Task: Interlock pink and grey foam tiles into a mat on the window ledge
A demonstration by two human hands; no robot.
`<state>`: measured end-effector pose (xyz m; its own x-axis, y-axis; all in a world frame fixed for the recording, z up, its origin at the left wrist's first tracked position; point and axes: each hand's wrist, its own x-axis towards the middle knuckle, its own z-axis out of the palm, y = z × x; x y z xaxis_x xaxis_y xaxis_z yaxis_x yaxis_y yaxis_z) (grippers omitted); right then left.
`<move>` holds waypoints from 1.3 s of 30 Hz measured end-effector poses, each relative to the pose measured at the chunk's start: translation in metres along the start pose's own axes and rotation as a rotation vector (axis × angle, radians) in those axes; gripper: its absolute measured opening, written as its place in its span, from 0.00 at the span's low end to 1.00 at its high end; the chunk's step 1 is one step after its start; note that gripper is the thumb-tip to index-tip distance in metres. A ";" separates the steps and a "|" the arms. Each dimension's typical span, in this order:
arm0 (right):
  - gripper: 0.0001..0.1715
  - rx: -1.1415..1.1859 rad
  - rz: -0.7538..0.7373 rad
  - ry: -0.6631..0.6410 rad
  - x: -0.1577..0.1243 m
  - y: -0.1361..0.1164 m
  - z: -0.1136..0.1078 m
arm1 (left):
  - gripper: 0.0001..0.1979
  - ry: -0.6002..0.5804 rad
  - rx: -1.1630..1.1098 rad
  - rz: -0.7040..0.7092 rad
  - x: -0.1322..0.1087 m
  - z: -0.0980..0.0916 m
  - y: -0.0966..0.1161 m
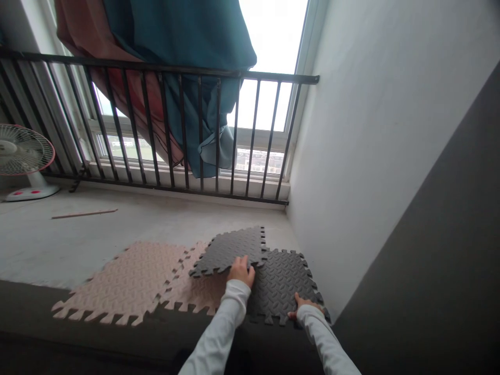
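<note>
My left hand (241, 271) is closed on the near edge of a grey foam mat tile (234, 247). That tile is tilted and overlaps a pink foam tile (203, 291) and a dark grey foam tile (287, 276). My right hand (309, 305) rests on the near right corner of the dark grey tile, thumb and forefinger apart; its other fingers are partly hidden. Farther left, another pink foam tile (136, 276) lies joined to the first pink one along toothed edges.
A white wall (363, 130) rises close on the right. Behind the ledge (164, 219) runs a black metal railing (172, 130) before a window, with a blue and pink curtain (183, 36). A fan (23, 156) and a thin stick (84, 214) are at left.
</note>
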<state>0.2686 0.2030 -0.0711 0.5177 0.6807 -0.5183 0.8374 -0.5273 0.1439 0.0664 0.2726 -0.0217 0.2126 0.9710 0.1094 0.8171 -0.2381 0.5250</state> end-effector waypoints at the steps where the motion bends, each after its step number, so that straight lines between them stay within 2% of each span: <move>1: 0.48 -0.005 -0.003 0.006 -0.001 0.000 0.000 | 0.28 -0.107 -0.062 0.171 -0.007 0.020 0.015; 2: 0.47 -0.012 -0.007 0.013 -0.003 0.000 0.000 | 0.32 -0.215 -0.134 0.336 -0.013 0.037 0.027; 3: 0.47 -0.020 -0.009 0.017 -0.004 0.000 0.000 | 0.36 -0.308 -0.177 0.428 -0.018 0.050 0.033; 4: 0.47 -0.030 -0.012 0.021 -0.006 0.000 0.001 | 0.38 -0.373 -0.181 0.454 -0.022 0.058 0.035; 5: 0.46 -0.042 -0.013 0.027 -0.008 0.000 0.001 | 0.40 -0.417 -0.143 0.418 -0.023 0.062 0.032; 6: 0.46 -0.054 -0.014 0.033 -0.010 0.000 0.002 | 0.41 -0.437 -0.064 0.321 -0.022 0.060 0.024; 9: 0.45 -0.078 -0.013 0.054 -0.014 0.000 0.004 | 0.44 -0.411 0.261 -0.078 -0.012 0.038 -0.017; 11: 0.45 -0.070 -0.009 0.059 -0.015 0.000 0.006 | 0.45 -0.387 0.393 -0.247 -0.005 0.022 -0.049; 14: 0.45 -0.005 0.102 0.048 -0.016 -0.006 0.007 | 0.45 -0.422 0.450 -0.316 -0.004 0.013 -0.087; 17: 0.48 0.022 0.167 0.146 -0.015 -0.021 0.006 | 0.45 -0.444 0.472 -0.275 -0.010 0.022 -0.108; 19: 0.47 0.035 0.073 0.246 -0.012 -0.036 0.005 | 0.48 -0.428 0.461 -0.261 -0.013 0.030 -0.113; 21: 0.44 0.080 -0.007 0.282 -0.006 -0.053 0.005 | 0.52 -0.430 0.428 -0.260 -0.013 0.034 -0.115; 26: 0.42 0.092 0.038 0.326 0.024 -0.084 0.005 | 0.54 -0.437 0.386 -0.284 -0.009 0.036 -0.115; 30: 0.43 0.081 0.080 0.385 0.051 -0.093 -0.002 | 0.53 -0.471 0.407 -0.310 -0.010 0.032 -0.111; 39: 0.47 0.130 0.156 0.384 0.099 -0.098 -0.034 | 0.51 -0.511 0.501 -0.338 -0.010 0.032 -0.109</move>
<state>0.2438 0.3392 -0.1077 0.6848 0.7145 -0.1434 0.7274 -0.6820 0.0756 -0.0078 0.2881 -0.1072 0.0306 0.8908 -0.4534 0.9995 -0.0317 0.0052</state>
